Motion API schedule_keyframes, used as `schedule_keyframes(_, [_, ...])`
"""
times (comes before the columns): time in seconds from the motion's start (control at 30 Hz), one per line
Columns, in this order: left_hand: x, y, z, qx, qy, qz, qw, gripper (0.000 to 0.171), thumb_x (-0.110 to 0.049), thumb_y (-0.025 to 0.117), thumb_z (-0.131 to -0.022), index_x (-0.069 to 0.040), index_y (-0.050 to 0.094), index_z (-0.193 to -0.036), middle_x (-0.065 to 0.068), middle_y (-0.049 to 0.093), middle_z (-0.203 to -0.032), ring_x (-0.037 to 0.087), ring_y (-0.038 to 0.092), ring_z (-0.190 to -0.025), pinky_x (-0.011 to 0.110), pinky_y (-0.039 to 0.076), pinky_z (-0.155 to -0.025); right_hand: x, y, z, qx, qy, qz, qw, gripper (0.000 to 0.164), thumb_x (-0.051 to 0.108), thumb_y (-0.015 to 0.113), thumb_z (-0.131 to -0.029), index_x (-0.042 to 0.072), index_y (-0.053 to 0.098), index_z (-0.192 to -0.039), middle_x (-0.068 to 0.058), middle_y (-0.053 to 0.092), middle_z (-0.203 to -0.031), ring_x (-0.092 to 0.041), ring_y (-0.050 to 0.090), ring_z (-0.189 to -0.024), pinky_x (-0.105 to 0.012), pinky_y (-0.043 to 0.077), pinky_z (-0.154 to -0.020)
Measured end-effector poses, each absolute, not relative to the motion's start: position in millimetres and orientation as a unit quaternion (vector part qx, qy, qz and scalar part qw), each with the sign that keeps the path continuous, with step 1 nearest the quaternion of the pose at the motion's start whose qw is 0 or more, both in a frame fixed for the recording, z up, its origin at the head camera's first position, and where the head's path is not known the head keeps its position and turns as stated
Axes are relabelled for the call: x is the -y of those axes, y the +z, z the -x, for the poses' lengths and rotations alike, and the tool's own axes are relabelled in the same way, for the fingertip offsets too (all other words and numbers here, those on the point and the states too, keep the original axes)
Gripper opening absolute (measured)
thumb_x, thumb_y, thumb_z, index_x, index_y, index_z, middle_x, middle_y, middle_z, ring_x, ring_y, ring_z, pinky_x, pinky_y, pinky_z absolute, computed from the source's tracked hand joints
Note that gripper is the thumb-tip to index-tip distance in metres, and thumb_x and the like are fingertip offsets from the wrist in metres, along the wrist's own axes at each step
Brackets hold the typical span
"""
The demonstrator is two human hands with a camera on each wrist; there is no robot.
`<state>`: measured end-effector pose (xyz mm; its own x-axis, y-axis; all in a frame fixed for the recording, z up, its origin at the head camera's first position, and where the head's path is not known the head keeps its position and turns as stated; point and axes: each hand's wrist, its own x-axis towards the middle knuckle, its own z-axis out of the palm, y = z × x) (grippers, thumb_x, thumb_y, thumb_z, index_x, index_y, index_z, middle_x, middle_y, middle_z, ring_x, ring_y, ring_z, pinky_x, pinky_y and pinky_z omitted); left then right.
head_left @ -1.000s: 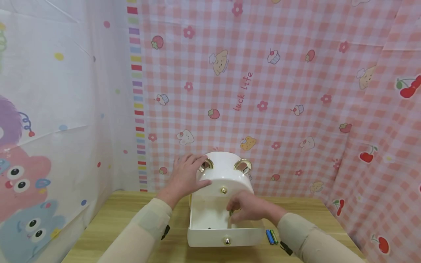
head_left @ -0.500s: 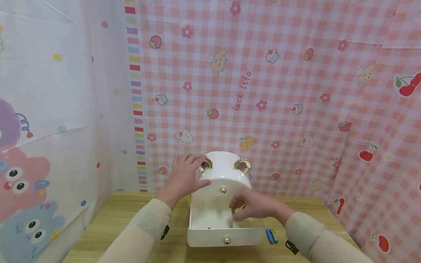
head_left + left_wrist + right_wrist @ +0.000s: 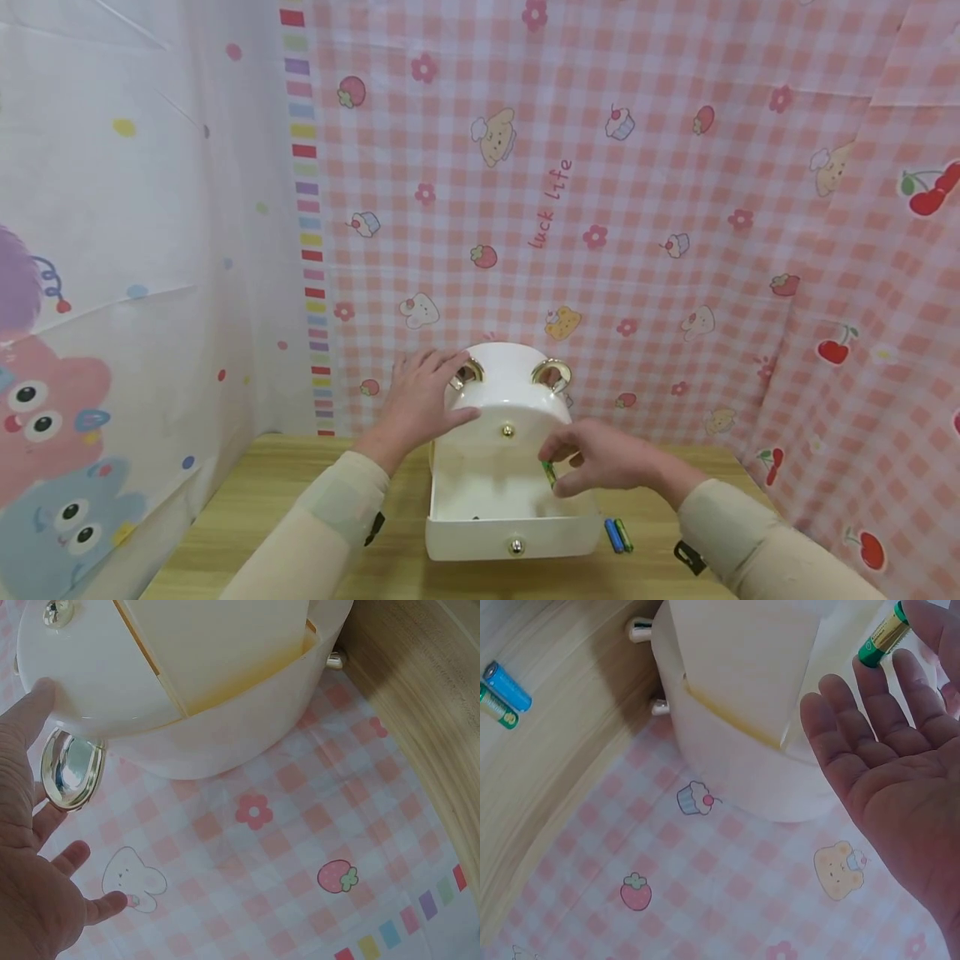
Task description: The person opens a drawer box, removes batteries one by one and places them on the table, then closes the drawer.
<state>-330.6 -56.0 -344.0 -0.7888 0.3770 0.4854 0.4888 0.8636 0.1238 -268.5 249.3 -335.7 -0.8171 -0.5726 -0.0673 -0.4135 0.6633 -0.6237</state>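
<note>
A white bear-shaped storage box (image 3: 510, 392) with gold ears stands with its lower drawer (image 3: 513, 540) pulled out. My right hand (image 3: 611, 458) is over the drawer's right side and pinches a green and gold battery (image 3: 885, 636) between thumb and fingertips. My left hand (image 3: 420, 400) rests against the box's upper left. Its thumb touches the front face, and its extended fingers are spread beside the left gold ear (image 3: 71, 771). A small dark thing (image 3: 476, 518) shows just behind the drawer's front wall, mostly hidden.
On the wooden table (image 3: 300, 500), right of the drawer, a blue battery (image 3: 614, 536) and a green battery (image 3: 624, 535) lie side by side. Pink checked cloth (image 3: 637, 183) hangs close behind the box, and a white patterned cloth (image 3: 172, 350) hangs on the left.
My right hand has risen and moved right with the battery, from deep inside the drawer to above its right side. My left hand has stayed against the box.
</note>
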Motion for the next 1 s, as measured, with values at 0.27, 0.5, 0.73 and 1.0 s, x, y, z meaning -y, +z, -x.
schedule_keyframes(0.27, [56.6,-343.2,329.6,0.938,-0.126,0.231,0.227,0.089,-0.062,0.081,-0.088,-0.022,0.049,-0.161,0.007,0.057,-0.158,0.038,0.044,-0.152,0.076,0.025,-0.126,-261.4,-333.6,264.5,-0.908,-0.297,0.276,0.106,0.043,0.02,0.088,-0.086,0.006,0.073,-0.124,-0.005,0.076,-0.126,-0.034,0.069,-0.125,-0.056,0.055,-0.11])
schedule_keyframes(0.5, [56.6,-341.9,328.2,0.937,-0.126,0.233,0.228,0.089,-0.061,0.081,-0.088,-0.021,0.049,-0.161,0.008,0.058,-0.157,0.037,0.045,-0.151,0.075,0.025,-0.126,-284.3,-329.5,260.1,-0.909,-0.288,0.292,0.076,0.042,0.022,0.087,-0.088,0.008,0.073,-0.125,-0.007,0.077,-0.127,-0.029,0.071,-0.122,-0.053,0.058,-0.106])
schedule_keyframes(0.73, [57.1,-341.0,326.4,0.937,-0.132,0.233,0.225,0.089,-0.06,0.082,-0.088,-0.021,0.049,-0.161,0.008,0.057,-0.158,0.038,0.044,-0.152,0.076,0.024,-0.126,-312.6,-331.1,257.0,-0.908,-0.301,0.286,0.057,0.044,0.02,0.087,-0.087,0.007,0.071,-0.126,-0.011,0.075,-0.128,-0.033,0.07,-0.121,-0.053,0.06,-0.103])
schedule_keyframes(1.0, [57.0,-341.8,327.0,0.939,-0.13,0.231,0.218,0.089,-0.061,0.081,-0.089,-0.022,0.048,-0.162,0.008,0.056,-0.159,0.038,0.043,-0.153,0.075,0.023,-0.127,-336.5,-343.4,256.3,-0.929,-0.282,0.236,0.034,0.056,0.023,0.089,-0.085,0.005,0.065,-0.132,-0.012,0.072,-0.131,-0.039,0.068,-0.125,-0.058,0.058,-0.104])
